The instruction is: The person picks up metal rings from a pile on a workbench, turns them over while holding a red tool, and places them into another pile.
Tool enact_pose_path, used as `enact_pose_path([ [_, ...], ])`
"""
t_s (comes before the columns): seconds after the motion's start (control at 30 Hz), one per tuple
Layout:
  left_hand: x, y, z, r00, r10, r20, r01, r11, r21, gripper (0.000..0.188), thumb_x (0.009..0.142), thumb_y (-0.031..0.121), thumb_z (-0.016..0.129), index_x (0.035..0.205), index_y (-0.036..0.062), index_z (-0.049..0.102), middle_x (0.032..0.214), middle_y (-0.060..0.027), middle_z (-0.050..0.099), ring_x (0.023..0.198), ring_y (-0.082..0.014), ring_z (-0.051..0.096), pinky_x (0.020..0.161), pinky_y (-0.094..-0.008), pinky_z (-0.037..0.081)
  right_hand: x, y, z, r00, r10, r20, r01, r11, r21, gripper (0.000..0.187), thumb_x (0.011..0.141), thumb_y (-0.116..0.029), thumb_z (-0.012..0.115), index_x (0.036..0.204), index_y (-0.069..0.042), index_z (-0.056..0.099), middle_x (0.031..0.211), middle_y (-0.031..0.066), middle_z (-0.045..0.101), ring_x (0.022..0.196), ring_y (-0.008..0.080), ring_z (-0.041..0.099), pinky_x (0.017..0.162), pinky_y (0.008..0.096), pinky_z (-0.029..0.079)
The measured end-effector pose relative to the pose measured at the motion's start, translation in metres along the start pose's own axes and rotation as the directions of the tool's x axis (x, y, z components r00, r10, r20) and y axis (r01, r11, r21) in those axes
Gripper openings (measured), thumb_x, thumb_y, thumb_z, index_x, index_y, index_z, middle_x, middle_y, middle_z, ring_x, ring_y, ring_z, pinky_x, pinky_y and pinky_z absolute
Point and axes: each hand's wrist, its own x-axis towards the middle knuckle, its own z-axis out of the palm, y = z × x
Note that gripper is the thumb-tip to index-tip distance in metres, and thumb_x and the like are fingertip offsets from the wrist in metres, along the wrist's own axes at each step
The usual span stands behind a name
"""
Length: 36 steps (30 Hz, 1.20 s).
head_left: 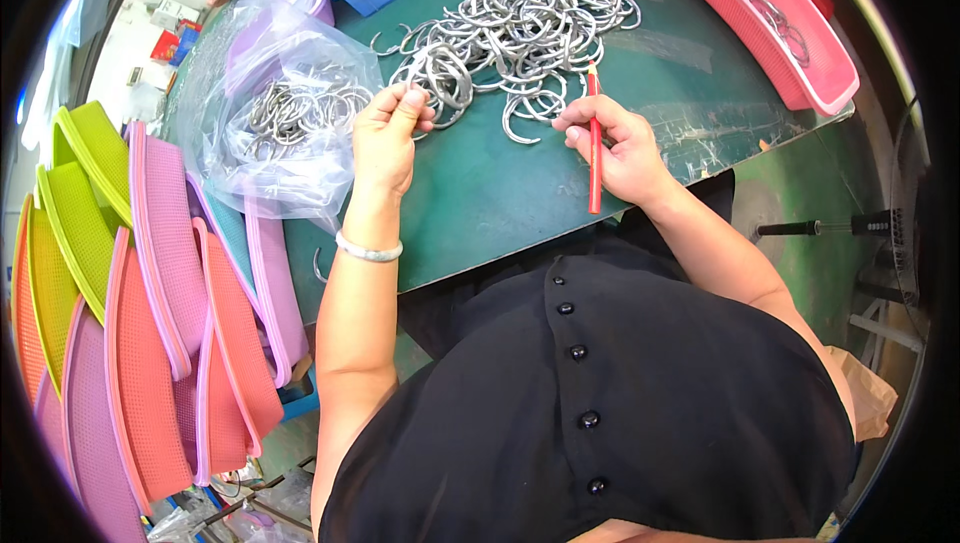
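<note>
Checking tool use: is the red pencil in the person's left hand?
No, the red pencil is in the right hand; the left hand pinches metal rings.

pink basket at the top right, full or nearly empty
Nearly empty: the pink basket shows mostly bare mesh floor, with only a few metal rings lying inside.

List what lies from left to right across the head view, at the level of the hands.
Stacked mesh trays → clear plastic bag of metal rings → left hand pinching a ring → loose metal ring pile → right hand holding a red pencil → pink basket.
</note>
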Motion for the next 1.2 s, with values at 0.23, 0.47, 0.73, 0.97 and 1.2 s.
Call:
enact_pose_path([
  [0.23,-0.008,0.014,0.015,0.957,0.263,0.125,-0.289,0.911,0.294,0.008,0.085,0.009,0.057,0.086,0.0017,0.061,0.079,-0.0026,0.058,0.067,-0.0099,0.053,0.061,-0.0222,0.044,-0.001,-0.001,0.003,1.000,-0.008,-0.028,0.008,1.000,0.024,0.014,0.081,0.005,0.052,0.094,0.000,0.054,0.089,0.0084,0.060,0.083,0.0143,0.060,0.072,0.0246,0.048],
  [0.47,-0.024,0.019,0.004,0.990,-0.030,0.139,-0.002,0.974,0.225,0.010,0.085,0.010,0.056,0.089,0.0027,0.061,0.084,-0.0018,0.060,0.066,-0.0074,0.053,0.059,-0.0202,0.042,0.000,0.000,0.003,0.998,0.032,-0.049,-0.026,0.993,0.113,0.014,0.082,0.004,0.053,0.096,0.000,0.054,0.086,0.0069,0.061,0.085,0.0143,0.061,0.071,0.0245,0.048],
  [0.73,-0.030,0.030,-0.005,0.998,-0.034,-0.045,0.041,0.986,0.159,0.012,0.088,0.016,0.055,0.087,0.0047,0.059,0.074,0.0018,0.055,0.057,-0.0050,0.045,0.052,-0.0181,0.036,0.003,0.001,0.006,0.999,0.033,-0.042,-0.028,0.993,0.111,0.013,0.083,0.002,0.053,0.095,-0.001,0.054,0.085,0.0065,0.061,0.082,0.0125,0.061,0.070,0.0238,0.048],
  [0.97,-0.038,0.028,0.016,0.933,0.294,0.208,-0.357,0.827,0.434,0.012,0.088,0.011,0.052,0.085,0.0035,0.060,0.068,0.0014,0.052,0.060,-0.0053,0.050,0.053,-0.0176,0.039,0.001,0.003,0.003,0.998,0.064,-0.016,-0.062,0.992,0.110,0.012,0.086,-0.002,0.051,0.097,-0.003,0.053,0.090,0.0039,0.060,0.073,0.0061,0.052,0.065,0.0197,0.043],
  [1.2,-0.026,0.009,0.000,0.996,-0.031,0.086,0.024,0.997,0.080,0.013,0.089,0.012,0.050,0.092,0.0035,0.059,0.079,-0.0011,0.058,0.066,-0.0081,0.054,0.059,-0.0199,0.043,0.002,0.002,0.005,0.998,0.061,-0.025,-0.057,0.988,0.144,0.012,0.086,-0.003,0.051,0.098,-0.003,0.053,0.090,0.0043,0.060,0.071,0.0059,0.053,0.064,0.0194,0.044],
])
